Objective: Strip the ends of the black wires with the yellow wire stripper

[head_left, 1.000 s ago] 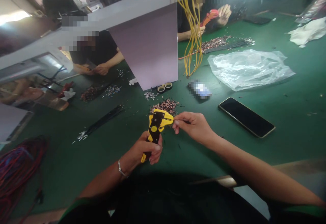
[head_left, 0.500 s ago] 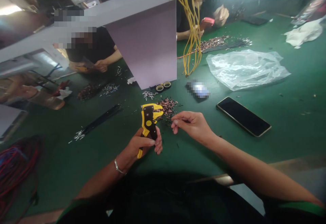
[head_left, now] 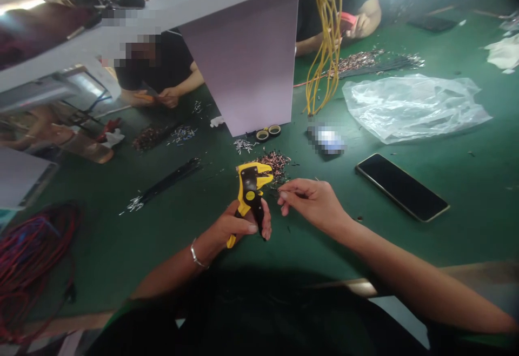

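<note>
Wrapped round the handles of a yellow and black wire stripper (head_left: 250, 183) is my left hand (head_left: 247, 223); the tool's jaws point right. My right hand (head_left: 310, 199) is just right of the jaws, thumb and index finger pinched on something too small to make out. Behind the jaws lies a heap of small copper and black wire pieces (head_left: 275, 162). Small silvery pieces (head_left: 243, 145) and two rolls of tape (head_left: 268, 133) are beyond it. A bundle of black wires with silvery ends (head_left: 166, 183) rests to the left.
A phone (head_left: 402, 187) and a clear plastic bag (head_left: 417, 106) lie on the right. Yellow wires (head_left: 322, 48) hang beside a pale panel (head_left: 253, 59). Coiled red and blue cables (head_left: 36, 253) are at the left edge. Other people work across the green table (head_left: 405, 248).
The view has shifted, so the table's things appear further right. The stripper's handles look spread wider apart. Across the table, a person's hands with a red tool have moved.
</note>
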A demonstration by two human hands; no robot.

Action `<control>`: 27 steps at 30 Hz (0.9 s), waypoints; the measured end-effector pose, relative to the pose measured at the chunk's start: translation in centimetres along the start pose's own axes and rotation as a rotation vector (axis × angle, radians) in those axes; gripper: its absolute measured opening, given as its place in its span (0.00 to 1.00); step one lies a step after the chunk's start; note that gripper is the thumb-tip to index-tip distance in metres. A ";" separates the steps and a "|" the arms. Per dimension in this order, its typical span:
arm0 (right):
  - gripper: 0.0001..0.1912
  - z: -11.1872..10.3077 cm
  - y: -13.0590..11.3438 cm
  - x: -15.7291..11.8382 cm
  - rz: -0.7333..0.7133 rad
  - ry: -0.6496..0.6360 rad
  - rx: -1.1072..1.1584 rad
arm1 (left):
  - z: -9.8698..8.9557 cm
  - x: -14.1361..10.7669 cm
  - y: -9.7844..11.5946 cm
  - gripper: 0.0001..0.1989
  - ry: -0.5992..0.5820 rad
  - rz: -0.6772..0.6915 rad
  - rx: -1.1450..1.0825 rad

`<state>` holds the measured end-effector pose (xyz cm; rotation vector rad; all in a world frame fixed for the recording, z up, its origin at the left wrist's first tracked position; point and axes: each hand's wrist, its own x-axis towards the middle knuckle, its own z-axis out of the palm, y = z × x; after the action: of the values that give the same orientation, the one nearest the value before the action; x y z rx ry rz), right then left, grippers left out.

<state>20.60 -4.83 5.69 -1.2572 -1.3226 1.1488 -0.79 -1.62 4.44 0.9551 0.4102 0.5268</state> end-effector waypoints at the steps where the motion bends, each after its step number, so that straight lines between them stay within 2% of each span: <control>1: 0.07 0.0 0.0 -0.1 -0.010 0.012 -0.026 | 0.0 0.0 0.0 0.18 0.000 0.004 0.004; 5: 0.09 0.2 -0.2 -0.3 -0.080 0.044 -0.143 | 0.0 -0.1 -0.2 0.20 -0.011 0.005 0.029; 10: 0.11 0.5 -0.4 -0.7 -0.118 0.009 -0.193 | -0.2 -0.2 -0.3 0.19 -0.013 -0.003 0.077; 18: 0.07 1.0 -0.8 -1.0 -0.021 -0.044 -0.024 | 0.0 -0.2 -0.2 0.18 -0.017 -0.014 0.128; 22: 0.05 1.1 -0.9 -1.0 0.048 -0.031 0.009 | 0.3 -0.2 -0.2 0.18 0.011 -0.025 0.140; 27: 0.05 1.2 -0.6 -1.0 0.065 0.002 0.012 | 0.4 -0.3 -0.2 0.19 0.034 -0.035 0.137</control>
<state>19.35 -5.88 6.10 -1.3009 -1.2796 1.1985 -0.75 -2.21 4.50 1.0695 0.4975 0.4886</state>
